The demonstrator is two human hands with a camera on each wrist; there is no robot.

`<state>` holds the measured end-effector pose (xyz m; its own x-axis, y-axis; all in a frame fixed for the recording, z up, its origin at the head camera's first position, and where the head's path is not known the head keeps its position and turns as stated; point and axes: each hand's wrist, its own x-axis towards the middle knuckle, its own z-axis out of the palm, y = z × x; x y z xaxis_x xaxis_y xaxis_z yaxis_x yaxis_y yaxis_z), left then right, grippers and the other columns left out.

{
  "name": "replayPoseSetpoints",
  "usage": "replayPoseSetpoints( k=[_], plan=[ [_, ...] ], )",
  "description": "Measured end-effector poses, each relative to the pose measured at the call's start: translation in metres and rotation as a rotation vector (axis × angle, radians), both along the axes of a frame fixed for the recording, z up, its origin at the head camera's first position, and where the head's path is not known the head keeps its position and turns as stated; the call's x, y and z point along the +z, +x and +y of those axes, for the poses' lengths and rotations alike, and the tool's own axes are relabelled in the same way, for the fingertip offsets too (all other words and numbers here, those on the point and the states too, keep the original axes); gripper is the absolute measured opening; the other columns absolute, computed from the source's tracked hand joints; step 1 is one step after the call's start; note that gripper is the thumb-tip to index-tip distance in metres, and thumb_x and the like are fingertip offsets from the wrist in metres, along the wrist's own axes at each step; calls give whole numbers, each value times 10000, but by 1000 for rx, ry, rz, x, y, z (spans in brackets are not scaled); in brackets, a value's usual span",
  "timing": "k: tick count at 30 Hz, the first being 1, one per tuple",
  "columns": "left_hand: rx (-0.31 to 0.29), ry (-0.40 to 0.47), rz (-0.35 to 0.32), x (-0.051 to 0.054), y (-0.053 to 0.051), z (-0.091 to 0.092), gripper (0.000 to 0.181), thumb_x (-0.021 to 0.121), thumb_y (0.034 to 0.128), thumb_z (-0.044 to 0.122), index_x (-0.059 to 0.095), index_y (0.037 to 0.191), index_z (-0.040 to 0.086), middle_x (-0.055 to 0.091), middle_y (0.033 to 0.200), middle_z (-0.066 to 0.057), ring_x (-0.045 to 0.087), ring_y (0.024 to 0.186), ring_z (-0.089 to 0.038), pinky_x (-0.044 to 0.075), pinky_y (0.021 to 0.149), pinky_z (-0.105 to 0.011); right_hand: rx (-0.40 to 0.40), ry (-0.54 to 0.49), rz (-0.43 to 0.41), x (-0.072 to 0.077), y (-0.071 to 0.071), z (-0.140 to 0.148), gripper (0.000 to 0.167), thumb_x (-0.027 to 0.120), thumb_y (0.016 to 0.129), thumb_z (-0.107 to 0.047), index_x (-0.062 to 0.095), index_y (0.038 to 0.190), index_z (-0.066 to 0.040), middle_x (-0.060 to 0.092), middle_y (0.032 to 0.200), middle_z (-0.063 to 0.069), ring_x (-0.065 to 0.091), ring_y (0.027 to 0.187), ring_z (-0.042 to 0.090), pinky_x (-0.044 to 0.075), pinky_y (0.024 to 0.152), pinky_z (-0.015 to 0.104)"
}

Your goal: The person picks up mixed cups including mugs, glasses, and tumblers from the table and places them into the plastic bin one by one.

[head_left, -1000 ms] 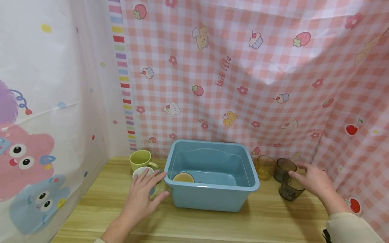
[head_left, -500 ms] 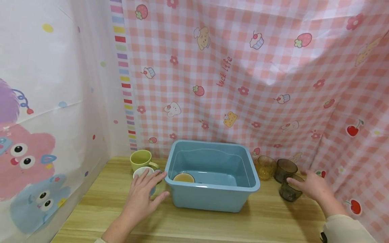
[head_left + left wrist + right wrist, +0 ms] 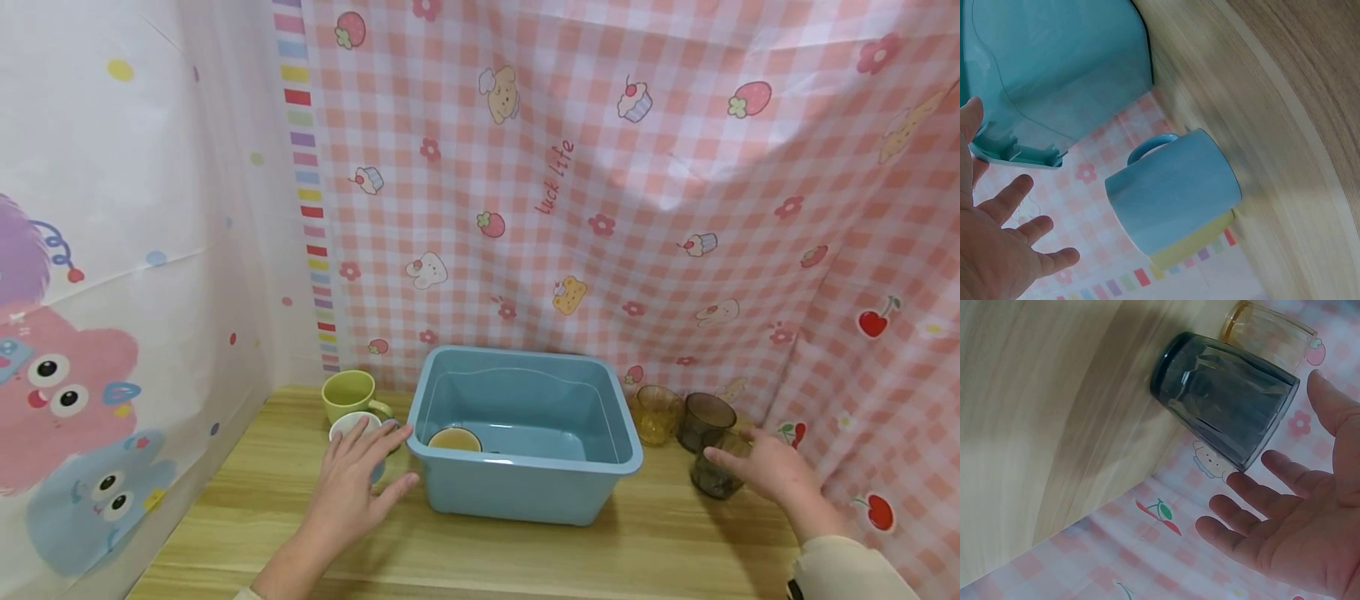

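My left hand [image 3: 347, 493] hovers with spread fingers over a blue mug [image 3: 1172, 187] with a white inside, apart from it in the left wrist view. A yellow-green mug [image 3: 347, 393] stands just behind. At the right, my right hand [image 3: 776, 473] is at the rim of the front dark tinted glass [image 3: 1229, 394], thumb on one side and fingers on the other. Its fingers look loosely extended; whether a fingertip touches the rim I cannot tell. Behind that glass are a second dark glass [image 3: 705, 417] and an amber glass [image 3: 657, 417].
Between the hands stands a blue plastic tub [image 3: 525, 493] with a tan-coloured cup [image 3: 454, 439] inside, near its left front corner. All stand on a wooden table [image 3: 570, 562]. A pink checked cloth [image 3: 465, 183] hangs behind and to the right, a white printed cloth [image 3: 202, 292] to the left.
My right hand has moved slightly left and down around the front dark glass. The left hand has stayed in place over the blue mug.
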<state>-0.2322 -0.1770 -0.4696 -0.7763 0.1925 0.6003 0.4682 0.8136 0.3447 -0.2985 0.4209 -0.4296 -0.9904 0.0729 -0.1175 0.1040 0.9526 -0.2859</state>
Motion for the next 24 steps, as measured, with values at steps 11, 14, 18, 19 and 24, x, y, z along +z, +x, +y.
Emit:
replayPoseSetpoints(
  k=[11,14,18,19,24],
  plan=[
    [-4,3,9,-1,-1,0,663,865,891,390,628,1500,278,657,1505,-124,460,1496,-531,281,1167,-840,-22,7,-32,-6,3,-4,1204,523,955,-828,330,1533,211,461,1465,490,570,1205,671,553,851,671],
    [-5,6,9,0,-1,0,663,865,891,387,629,1500,277,658,1504,-125,460,1496,-531,281,1168,-839,-30,11,-33,-7,3,-5,1215,530,948,-832,321,1535,211,473,1455,489,578,1194,668,555,838,664],
    [-3,7,5,0,0,0,659,864,892,388,630,1498,277,659,1503,-125,458,1498,-530,281,1169,-839,-34,2,-17,-9,2,-5,1217,566,945,-812,296,1546,211,490,1429,498,595,1162,666,559,821,652],
    [-3,8,4,0,0,0,657,864,893,387,631,1497,276,660,1501,-128,457,1498,-530,280,1169,-839,-32,-4,-11,-9,2,-5,1226,576,940,-811,283,1551,211,496,1419,501,603,1147,663,562,813,646],
    [-1,7,-1,1,0,0,654,861,896,390,632,1497,274,659,1502,-128,455,1501,-529,278,1171,-838,-41,-27,14,-14,1,-4,1248,624,921,-798,244,1577,193,499,1401,512,630,1094,645,565,781,627]
  ],
)
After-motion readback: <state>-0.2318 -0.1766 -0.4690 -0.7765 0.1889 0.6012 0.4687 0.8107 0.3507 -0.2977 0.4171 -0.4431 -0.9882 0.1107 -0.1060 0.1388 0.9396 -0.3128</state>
